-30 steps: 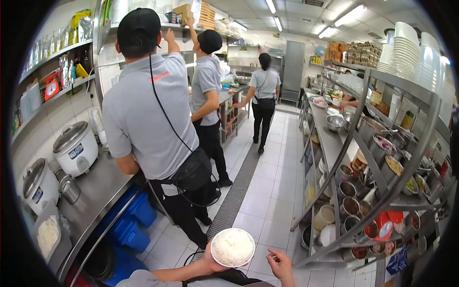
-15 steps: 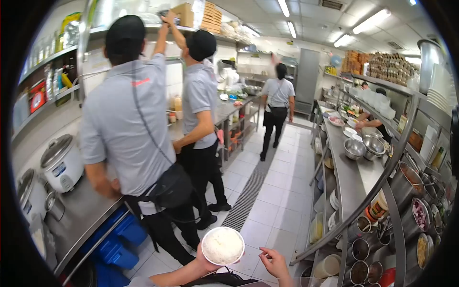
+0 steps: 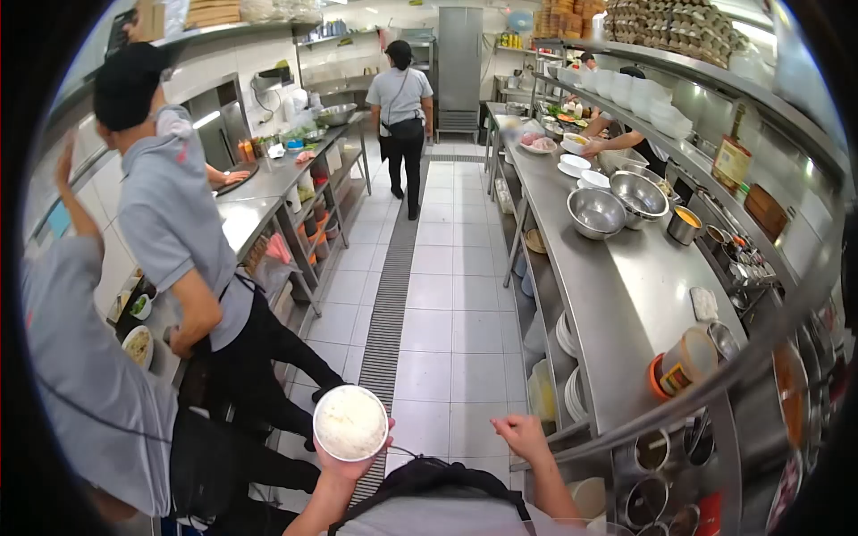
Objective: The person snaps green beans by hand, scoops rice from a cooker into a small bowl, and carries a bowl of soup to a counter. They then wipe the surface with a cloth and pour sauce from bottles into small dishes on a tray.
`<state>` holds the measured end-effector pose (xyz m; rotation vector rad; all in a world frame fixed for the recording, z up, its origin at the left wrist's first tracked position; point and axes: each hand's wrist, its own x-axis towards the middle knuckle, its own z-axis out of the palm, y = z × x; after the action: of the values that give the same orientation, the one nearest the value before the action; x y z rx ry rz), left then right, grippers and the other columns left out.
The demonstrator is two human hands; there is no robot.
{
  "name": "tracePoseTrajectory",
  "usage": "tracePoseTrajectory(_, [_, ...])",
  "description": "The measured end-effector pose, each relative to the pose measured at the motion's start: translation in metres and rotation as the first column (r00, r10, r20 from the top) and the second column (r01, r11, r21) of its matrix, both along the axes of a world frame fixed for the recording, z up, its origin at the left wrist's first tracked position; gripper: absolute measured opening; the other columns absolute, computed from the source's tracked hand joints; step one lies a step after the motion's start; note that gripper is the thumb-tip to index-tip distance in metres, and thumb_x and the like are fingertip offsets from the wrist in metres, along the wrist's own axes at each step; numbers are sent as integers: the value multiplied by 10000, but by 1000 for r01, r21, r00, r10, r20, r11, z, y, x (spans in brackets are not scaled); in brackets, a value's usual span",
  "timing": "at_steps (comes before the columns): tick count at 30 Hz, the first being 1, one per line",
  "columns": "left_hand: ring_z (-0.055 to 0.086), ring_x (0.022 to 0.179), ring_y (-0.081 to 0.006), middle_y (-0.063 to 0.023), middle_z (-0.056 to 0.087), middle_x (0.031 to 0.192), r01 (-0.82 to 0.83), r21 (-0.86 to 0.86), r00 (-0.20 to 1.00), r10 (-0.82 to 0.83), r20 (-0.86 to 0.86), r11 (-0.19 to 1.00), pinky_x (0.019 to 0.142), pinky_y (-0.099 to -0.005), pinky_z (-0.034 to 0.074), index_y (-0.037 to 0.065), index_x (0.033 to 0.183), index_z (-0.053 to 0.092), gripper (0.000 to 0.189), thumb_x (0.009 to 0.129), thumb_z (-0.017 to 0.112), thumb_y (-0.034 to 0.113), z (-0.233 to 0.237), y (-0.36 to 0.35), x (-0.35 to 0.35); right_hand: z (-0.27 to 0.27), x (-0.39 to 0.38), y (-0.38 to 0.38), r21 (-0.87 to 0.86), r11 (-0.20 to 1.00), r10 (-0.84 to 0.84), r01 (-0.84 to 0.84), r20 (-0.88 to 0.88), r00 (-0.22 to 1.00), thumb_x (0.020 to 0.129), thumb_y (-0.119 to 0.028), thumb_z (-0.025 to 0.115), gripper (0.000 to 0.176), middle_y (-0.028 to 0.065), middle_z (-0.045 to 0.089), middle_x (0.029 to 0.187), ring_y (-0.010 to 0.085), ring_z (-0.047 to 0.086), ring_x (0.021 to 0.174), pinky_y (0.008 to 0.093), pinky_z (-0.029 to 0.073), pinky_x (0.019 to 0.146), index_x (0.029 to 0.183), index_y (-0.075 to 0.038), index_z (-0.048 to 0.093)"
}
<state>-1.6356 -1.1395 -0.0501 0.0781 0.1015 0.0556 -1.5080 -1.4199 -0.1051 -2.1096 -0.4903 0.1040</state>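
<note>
My left hand (image 3: 344, 466) holds a round white bowl of cooked rice (image 3: 350, 422) from underneath, level, at waist height over the tiled aisle. My right hand (image 3: 521, 437) hangs free beside it with loosely curled fingers, holding nothing, close to the front edge of the steel counter (image 3: 626, 295) on the right. Two people in grey shirts stand right next to me on the left, one (image 3: 179, 232) leaning on the left worktop, the other (image 3: 80, 375) with an arm raised.
A floor drain grate (image 3: 391, 295) runs down the white tiled aisle. The right counter carries steel mixing bowls (image 3: 597, 212), a tipped orange-lidded jar (image 3: 681, 364) and sauce pots. A third person (image 3: 399, 116) walks away at the far end; another works behind the right counter.
My view has swung right and downward along the aisle. The bowl of rice has shifted left in view, still in my left hand. The two people nearby now stand at my left.
</note>
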Motion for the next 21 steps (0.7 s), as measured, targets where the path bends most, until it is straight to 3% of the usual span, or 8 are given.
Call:
tracePoseTrajectory(1, [440,1063,-465,-239,401,1244,-9,-27,1000,9,-13,1000,795,-564,429,83,1243,405,668,769,421,554,2,4,22,8,31,3,-136,990,34,-48,-106,994,823,-285,558,299,124,559,629,208,503,489,337,407,494,707,-14,606])
tracePoseTrajectory(8, [438,1050,-483,-253,400,1230,-171,-57,985,170,-19,984,796,-605,416,86,1253,379,807,738,344,707,15,29,146,30,224,95,297,954,60,-25,-110,992,873,-231,474,237,47,497,539,92,465,494,266,362,460,827,-28,587])
tracePoseTrajectory(11, [449,1031,-480,-254,422,1205,-210,-9,977,210,-33,978,778,-593,430,81,1250,379,842,716,361,732,-2,59,208,-11,315,140,241,954,189,-179,-19,982,855,-248,498,232,95,540,581,212,506,498,312,411,517,860,-32,584])
tracePoseTrajectory(13, [401,1116,-446,-224,351,1290,-155,33,988,154,33,987,863,-569,393,105,1285,347,814,733,386,703,-13,81,248,-78,368,160,36,971,237,-236,-16,971,859,-276,479,268,102,573,633,201,534,548,322,415,515,904,-35,587])
tracePoseTrajectory(15, [400,1115,-448,-230,358,1279,-130,-12,991,130,17,991,862,-572,392,110,1286,344,809,733,392,699,-6,105,300,-191,415,144,-254,945,224,-206,43,974,835,-326,490,321,158,614,736,321,579,660,414,443,593,929,-36,590])
tracePoseTrajectory(17, [393,1119,-449,-232,361,1274,-132,17,990,131,56,991,861,-576,391,105,1287,338,803,739,395,689,-4,127,354,-280,425,91,-600,771,-25,-215,-365,931,759,-196,511,285,198,588,973,345,560,920,427,434,807,980,-35,589])
tracePoseTrajectory(18, [386,1123,-451,-232,354,1281,-104,-21,993,105,51,994,863,-577,389,106,1287,340,788,748,395,679,3,137,380,-288,424,66,-682,626,-232,-378,-625,745,702,-165,531,360,198,568,1047,326,545,978,406,420,852,1035,-35,572])
tracePoseTrajectory(21, [382,1127,-450,-232,348,1287,-98,79,989,88,117,992,864,-574,389,109,1289,340,768,761,391,666,2,171,454,-330,413,1,-637,647,-342,-419,-734,587,713,-195,553,256,153,638,773,282,614,650,389,485,642,895,-35,637])
